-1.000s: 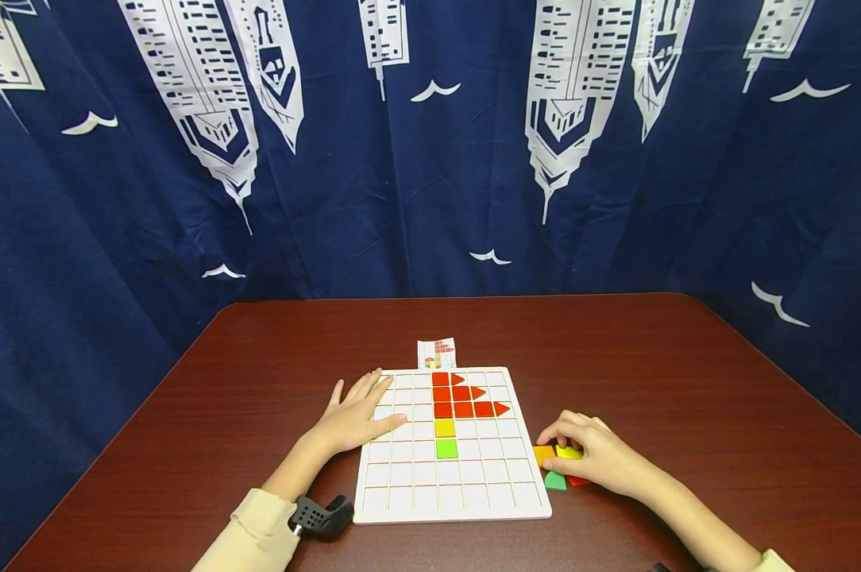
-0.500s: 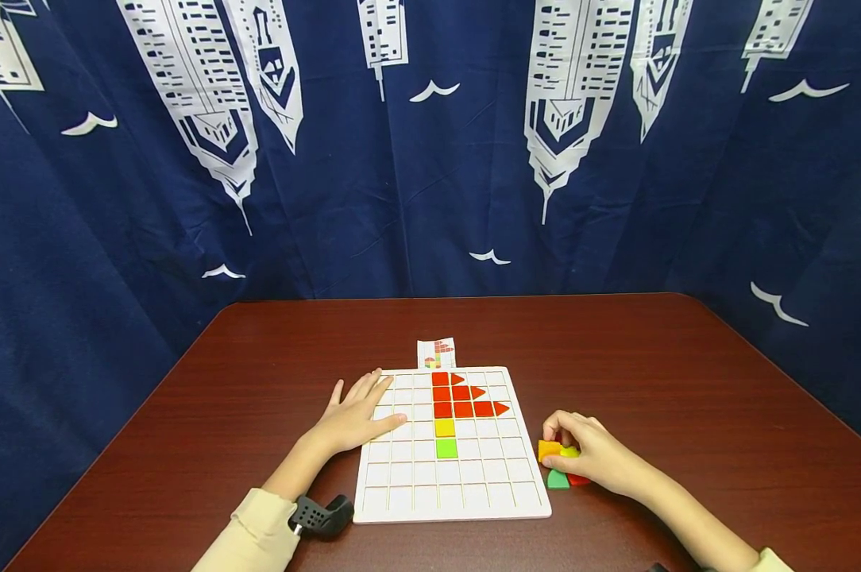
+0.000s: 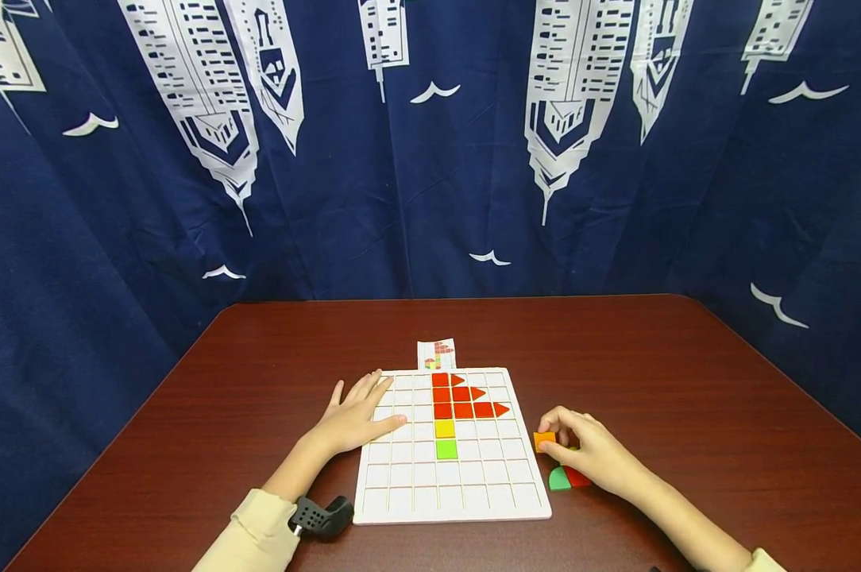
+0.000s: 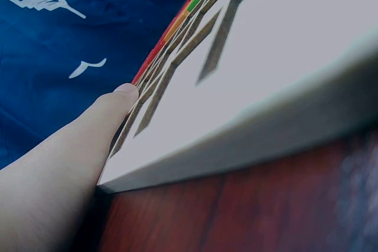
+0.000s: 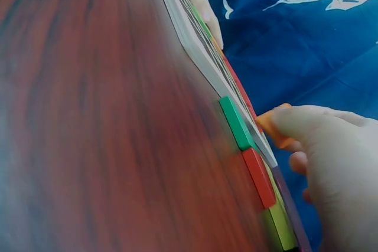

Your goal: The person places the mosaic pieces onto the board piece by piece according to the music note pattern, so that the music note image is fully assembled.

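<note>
My left hand (image 3: 354, 417) lies with spread fingers on the left edge of a white grid board (image 3: 395, 498). In the left wrist view its thumb (image 4: 118, 100) rests on the board. Just off the board's right edge, my right hand (image 3: 588, 446) pinches an orange square tile (image 3: 544, 442) between thumb and fingers. Below that hand, a green quarter-round tile (image 3: 559, 478) and a red tile (image 3: 577, 476) lie on the table. A yellow-green tile (image 5: 282, 225) shows beyond them in the right wrist view. On the board, red tiles (image 3: 462, 410) form three rows, with a yellow square (image 3: 445, 428) and a light green square (image 3: 446, 449) beneath.
A small printed pattern card (image 3: 436, 354) lies at the board's far edge. The brown table (image 3: 295, 334) reaches back to a dark blue curtain (image 3: 430, 199). A black strap device (image 3: 322, 516) sits on my left wrist beside the board's near left corner.
My right hand has gripped the orange tile and drawn it up from the loose tiles, slightly left toward the board's edge. My left hand has stayed in place.
</note>
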### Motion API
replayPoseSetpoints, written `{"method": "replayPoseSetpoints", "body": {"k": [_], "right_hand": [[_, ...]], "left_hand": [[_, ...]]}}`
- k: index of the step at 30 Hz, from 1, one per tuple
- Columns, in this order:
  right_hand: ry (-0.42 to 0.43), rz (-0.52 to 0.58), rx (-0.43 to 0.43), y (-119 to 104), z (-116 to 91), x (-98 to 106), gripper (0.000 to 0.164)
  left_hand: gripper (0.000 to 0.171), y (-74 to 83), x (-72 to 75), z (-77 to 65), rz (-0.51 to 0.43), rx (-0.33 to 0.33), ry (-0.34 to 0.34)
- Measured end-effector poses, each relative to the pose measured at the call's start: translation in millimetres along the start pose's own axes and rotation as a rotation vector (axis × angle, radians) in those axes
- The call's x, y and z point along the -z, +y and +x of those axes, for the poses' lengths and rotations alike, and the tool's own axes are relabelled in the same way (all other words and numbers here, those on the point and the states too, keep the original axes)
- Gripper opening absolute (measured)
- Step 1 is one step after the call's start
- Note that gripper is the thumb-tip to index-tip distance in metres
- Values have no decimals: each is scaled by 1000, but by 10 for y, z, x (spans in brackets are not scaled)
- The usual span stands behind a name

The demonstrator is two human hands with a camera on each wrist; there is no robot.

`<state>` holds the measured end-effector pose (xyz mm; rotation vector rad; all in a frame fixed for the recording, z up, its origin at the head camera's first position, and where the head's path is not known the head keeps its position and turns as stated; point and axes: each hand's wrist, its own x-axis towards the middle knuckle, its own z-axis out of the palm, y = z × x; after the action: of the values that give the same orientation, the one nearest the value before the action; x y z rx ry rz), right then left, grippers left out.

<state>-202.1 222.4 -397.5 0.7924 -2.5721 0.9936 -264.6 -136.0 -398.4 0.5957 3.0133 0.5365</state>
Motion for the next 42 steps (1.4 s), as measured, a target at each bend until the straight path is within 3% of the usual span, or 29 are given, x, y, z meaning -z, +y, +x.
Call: {"method": "replayPoseSetpoints", "body": {"k": [7, 14, 22, 31, 36, 42], "right_hand": [[110, 15, 106, -44, 50, -95, 25], [110, 66, 165, -146, 106, -224, 22], [35, 142, 156, -358, 223, -418, 18], [-136, 233, 179, -582, 318, -610, 14], [-190, 204, 174, -656, 341, -677, 14], [-197, 165, 115, -699, 356, -717, 14]], "left_hand": [[80, -1, 2, 10, -3, 4, -2], [79, -5, 0, 3, -7, 7, -4], [79, -1, 9, -1, -14, -1, -7], [79, 6, 4, -3, -12, 6, -6], [79, 11, 7, -6, -9, 12, -5], [80, 9, 8, -5, -13, 13, -8]]}}
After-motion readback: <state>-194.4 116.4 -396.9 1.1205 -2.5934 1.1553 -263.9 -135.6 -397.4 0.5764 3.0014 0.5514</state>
